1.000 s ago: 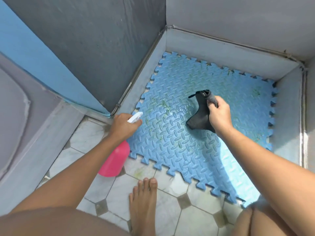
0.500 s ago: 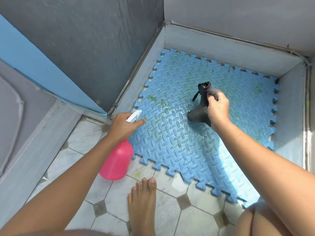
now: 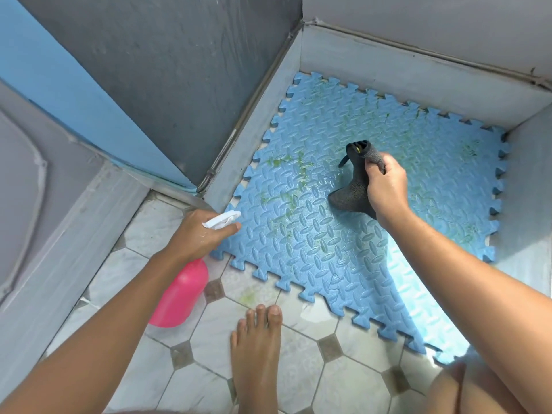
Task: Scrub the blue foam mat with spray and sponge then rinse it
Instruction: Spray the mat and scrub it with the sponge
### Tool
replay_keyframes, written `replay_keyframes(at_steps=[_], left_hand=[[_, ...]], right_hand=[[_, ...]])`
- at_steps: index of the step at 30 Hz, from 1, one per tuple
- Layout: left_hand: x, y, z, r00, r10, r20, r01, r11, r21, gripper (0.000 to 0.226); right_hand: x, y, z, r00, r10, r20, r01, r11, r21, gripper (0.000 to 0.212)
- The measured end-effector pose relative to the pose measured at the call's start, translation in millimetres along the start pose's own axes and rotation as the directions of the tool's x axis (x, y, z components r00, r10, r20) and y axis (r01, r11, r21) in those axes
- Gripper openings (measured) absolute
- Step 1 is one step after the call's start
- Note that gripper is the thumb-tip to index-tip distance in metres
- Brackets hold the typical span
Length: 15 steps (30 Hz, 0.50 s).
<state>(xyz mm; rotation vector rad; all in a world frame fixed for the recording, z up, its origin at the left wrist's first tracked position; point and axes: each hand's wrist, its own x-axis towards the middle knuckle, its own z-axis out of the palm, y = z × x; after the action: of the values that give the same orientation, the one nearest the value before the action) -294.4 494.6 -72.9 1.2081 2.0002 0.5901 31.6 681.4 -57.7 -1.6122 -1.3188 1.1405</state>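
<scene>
Tiled floor corner, blue foam mat stained green | pink spray bottle gripped by left hand, nozzle unmoved | dark sponge cloth gripped by right hand, barely shifted | spraying stage, scrubbing pending

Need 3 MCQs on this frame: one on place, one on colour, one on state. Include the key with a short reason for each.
1. Where is the nozzle of the spray bottle?
A. over the near-left edge of the blue foam mat
B. at the mat's far corner
C. lying on the tiled floor

2. What colour is the bottle's body?
A. green
B. pink
C. yellow

3. What is the state of the dark cloth?
A. lying flat on the mat
B. gripped in the right hand, its lower end on the mat
C. draped over the wall

Key: 1 A, the left hand holds the white nozzle at that edge. 2 B, the body below the left wrist is pink. 3 B, the fingers close round its upper part.
</scene>
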Motion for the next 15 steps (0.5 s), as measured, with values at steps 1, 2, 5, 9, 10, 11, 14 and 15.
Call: replay_keyframes(at_steps=[1, 2, 5, 9, 10, 11, 14, 15], left_hand=[[0, -1, -1, 1.0, 0.004, -0.011, -0.004, 1.0, 0.017, 0.063], [0, -2, -2, 1.0, 0.024, -0.006, -0.024, 0.999, 0.023, 0.062], [-1, 4, -2, 0.997, 0.071, 0.009, -0.071, 0.997, -0.008, 0.057], [0, 11, 0, 0.993, 0.06, -0.099, -0.059, 0.998, 0.009, 0.054], [0, 12, 0, 0.988, 0.067, -0.139, -0.062, 0.997, 0.04, 0.059], [1, 14, -1, 0.984, 0.079, -0.159, -0.069, 0.995, 0.066, 0.058], [0, 12, 0, 0.985, 0.122, -0.12, -0.114, 0.991, 0.071, 0.059], [-1, 9, 1, 0.988, 0.116, -0.106, -0.11, 0.992, 0.067, 0.06]], right_hand=[[-1, -1, 1, 1.0, -0.01, 0.009, 0.01, 1.0, -0.015, 0.017], [-2, -2, 2, 1.0, -0.024, 0.019, 0.024, 0.999, -0.033, 0.017], [0, -6, 7, 0.996, -0.083, 0.04, 0.086, 0.992, -0.09, 0.016], [2, -9, 19, 0.991, -0.129, 0.041, 0.134, 0.971, -0.196, 0.014], [4, -11, 23, 0.991, -0.134, 0.03, 0.137, 0.966, -0.221, 0.016], [7, -13, 28, 0.991, -0.132, 0.015, 0.131, 0.963, -0.234, 0.017], [21, -24, 47, 0.993, -0.115, 0.004, 0.113, 0.964, -0.241, 0.015], [26, -28, 56, 0.992, -0.123, 0.014, 0.123, 0.96, -0.254, 0.014]])
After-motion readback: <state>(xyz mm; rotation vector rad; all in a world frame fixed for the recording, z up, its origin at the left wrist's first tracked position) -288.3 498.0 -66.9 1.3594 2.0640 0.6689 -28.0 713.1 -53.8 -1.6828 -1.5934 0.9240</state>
